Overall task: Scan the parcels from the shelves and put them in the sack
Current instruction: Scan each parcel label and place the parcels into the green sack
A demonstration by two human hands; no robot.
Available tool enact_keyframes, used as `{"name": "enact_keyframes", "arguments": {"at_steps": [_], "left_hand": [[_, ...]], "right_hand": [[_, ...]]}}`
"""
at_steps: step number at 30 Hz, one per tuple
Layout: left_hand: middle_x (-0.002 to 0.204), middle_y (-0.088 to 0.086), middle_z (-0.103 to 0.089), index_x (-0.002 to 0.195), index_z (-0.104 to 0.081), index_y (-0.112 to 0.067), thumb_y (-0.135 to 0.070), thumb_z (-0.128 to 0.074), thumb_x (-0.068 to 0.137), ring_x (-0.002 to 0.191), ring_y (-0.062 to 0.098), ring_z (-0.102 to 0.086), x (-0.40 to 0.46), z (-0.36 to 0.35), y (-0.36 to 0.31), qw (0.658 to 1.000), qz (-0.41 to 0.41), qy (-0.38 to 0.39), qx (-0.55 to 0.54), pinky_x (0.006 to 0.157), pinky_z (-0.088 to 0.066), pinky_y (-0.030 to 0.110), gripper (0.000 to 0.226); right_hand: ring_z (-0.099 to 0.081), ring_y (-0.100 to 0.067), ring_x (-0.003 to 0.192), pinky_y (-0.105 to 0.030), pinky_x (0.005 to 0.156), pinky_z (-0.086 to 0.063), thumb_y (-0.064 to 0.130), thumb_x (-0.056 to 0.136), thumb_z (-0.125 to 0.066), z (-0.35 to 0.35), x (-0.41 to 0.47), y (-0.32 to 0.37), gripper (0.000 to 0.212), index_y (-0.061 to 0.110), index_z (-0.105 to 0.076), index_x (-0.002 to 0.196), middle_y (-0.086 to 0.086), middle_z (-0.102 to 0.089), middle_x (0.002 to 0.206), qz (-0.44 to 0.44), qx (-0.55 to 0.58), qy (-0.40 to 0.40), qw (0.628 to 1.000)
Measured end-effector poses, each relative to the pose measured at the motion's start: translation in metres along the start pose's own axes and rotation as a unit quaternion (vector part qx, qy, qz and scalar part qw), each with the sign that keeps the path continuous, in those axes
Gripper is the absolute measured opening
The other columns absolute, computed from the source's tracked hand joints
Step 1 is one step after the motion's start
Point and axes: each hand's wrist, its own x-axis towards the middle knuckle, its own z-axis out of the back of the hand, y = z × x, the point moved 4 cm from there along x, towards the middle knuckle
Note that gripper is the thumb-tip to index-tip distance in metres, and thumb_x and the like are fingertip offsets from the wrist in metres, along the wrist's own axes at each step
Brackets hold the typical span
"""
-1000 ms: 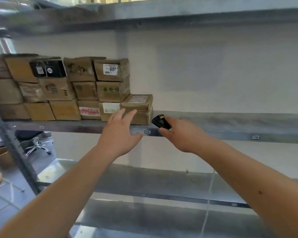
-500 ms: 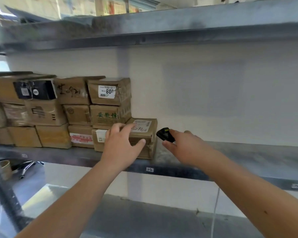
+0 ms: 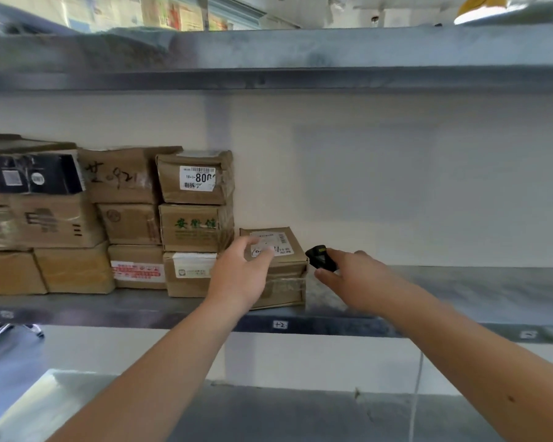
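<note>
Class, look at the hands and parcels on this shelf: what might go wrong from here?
1. The left hand partly covers the label on the end parcel, so the scanner might misread.
2. That parcel touches the stack; dragging it out could shift the boxes.

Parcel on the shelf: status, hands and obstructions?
Left hand open, fingers on the parcel. Right hand holds the scanner beside it. Parcel not lifted from shelf. Nothing in the way.
</note>
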Motion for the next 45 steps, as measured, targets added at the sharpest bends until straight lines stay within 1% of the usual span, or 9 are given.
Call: {"name": "enact_keyframes", "arguments": {"at_steps": [9, 13, 17, 21, 23, 27, 31, 35, 45], "left_hand": [[0.133, -0.005, -0.061, 0.139, -0.058, -0.041, -0.023, -0.094, 0.075, 0.106, 0.015, -0.059, 0.032, -0.011, 0.000, 0.974, 0.109, 0.144, -0.140, 0.066, -0.053, 0.029, 0.076], [0.121, -0.018, -0.059, 0.156, -0.030, -0.055, -0.026, -0.101, 0.061, 0.122, 0.020, -0.054, 0.033, -0.021, 0.005, 0.955, 0.084, 0.236, -0.158, 0.103, -0.049, 0.042, 0.122], [0.116, -0.024, -0.064, 0.107, -0.044, -0.086, -0.028, -0.102, 0.054, 0.116, 0.008, -0.056, 0.029, -0.022, 0.008, 0.944, 0.054, 0.275, -0.172, 0.082, -0.046, 0.028, 0.098], [0.118, -0.031, -0.065, 0.130, -0.039, -0.079, -0.028, -0.106, 0.047, 0.112, -0.001, -0.059, 0.026, -0.017, 0.008, 0.943, 0.002, 0.289, -0.164, 0.072, -0.054, 0.013, 0.118], [0.122, -0.035, -0.063, 0.123, -0.035, -0.086, -0.027, -0.107, 0.044, 0.116, 0.000, -0.060, 0.024, -0.016, 0.008, 0.945, -0.027, 0.287, -0.154, 0.077, -0.057, 0.014, 0.122], [0.147, -0.008, -0.032, 0.140, -0.019, -0.082, -0.042, -0.106, 0.038, 0.132, 0.021, -0.047, 0.018, -0.014, 0.003, 0.967, -0.106, 0.219, -0.070, 0.113, -0.045, 0.046, 0.140], [0.142, -0.016, -0.019, 0.146, -0.010, -0.079, -0.053, -0.101, 0.044, 0.126, 0.017, -0.042, 0.017, -0.021, -0.006, 0.970, -0.200, 0.135, -0.006, 0.107, -0.036, 0.032, 0.139], [0.153, -0.013, -0.012, 0.150, -0.007, -0.074, -0.050, -0.100, 0.054, 0.142, 0.030, -0.034, 0.017, -0.031, -0.012, 0.959, -0.266, 0.083, 0.057, 0.116, -0.039, 0.046, 0.135], [0.159, 0.004, -0.013, 0.157, -0.004, -0.064, -0.047, -0.098, 0.062, 0.141, 0.039, -0.033, 0.027, -0.039, -0.008, 0.939, -0.314, 0.052, 0.133, 0.117, -0.035, 0.055, 0.136]], "right_hand": [[-0.059, -0.019, 0.075, -0.031, 0.055, -0.038, 0.057, 0.103, -0.040, 0.003, -0.031, 0.007, 0.034, 0.030, -0.054, 0.119, -0.005, -0.060, 0.094, -0.059, 0.004, -0.001, 0.998], [-0.060, -0.016, 0.072, -0.029, 0.053, -0.040, 0.053, 0.103, -0.044, 0.011, -0.050, 0.003, 0.033, 0.029, -0.056, 0.121, 0.000, -0.061, 0.089, -0.071, 0.010, -0.007, 0.997], [-0.062, -0.016, 0.070, -0.026, 0.050, -0.041, 0.052, 0.104, -0.046, 0.017, -0.066, 0.007, 0.032, 0.031, -0.055, 0.126, -0.001, -0.062, 0.089, -0.076, 0.033, -0.003, 0.997], [-0.063, -0.014, 0.069, -0.026, 0.051, -0.045, 0.054, 0.104, -0.047, 0.024, -0.078, 0.011, 0.041, 0.030, -0.055, 0.136, 0.001, -0.065, 0.090, -0.078, 0.049, 0.002, 0.996], [-0.061, -0.013, 0.066, -0.024, 0.050, -0.045, 0.053, 0.104, -0.048, 0.026, -0.084, 0.012, 0.041, 0.031, -0.054, 0.138, 0.001, -0.067, 0.089, -0.077, 0.062, 0.006, 0.995], [-0.055, -0.011, 0.059, -0.020, 0.043, -0.038, 0.054, 0.104, -0.047, 0.034, -0.091, 0.009, 0.037, 0.034, -0.056, 0.135, 0.003, -0.064, 0.080, -0.082, 0.089, -0.016, 0.992], [-0.048, -0.006, 0.049, -0.019, 0.039, -0.035, 0.054, 0.103, -0.049, 0.042, -0.096, 0.008, 0.038, 0.036, -0.057, 0.136, 0.010, -0.055, 0.064, -0.090, 0.129, -0.023, 0.987], [-0.045, -0.001, 0.040, -0.017, 0.039, -0.032, 0.051, 0.103, -0.049, 0.042, -0.104, 0.007, 0.034, 0.034, -0.062, 0.130, 0.017, -0.056, 0.052, -0.088, 0.152, -0.005, 0.984], [-0.052, -0.005, 0.057, -0.021, 0.050, -0.036, 0.061, 0.103, -0.043, 0.040, -0.131, 0.005, 0.047, 0.035, -0.057, 0.140, 0.009, -0.061, 0.070, -0.077, 0.001, 0.067, 0.995]]}}
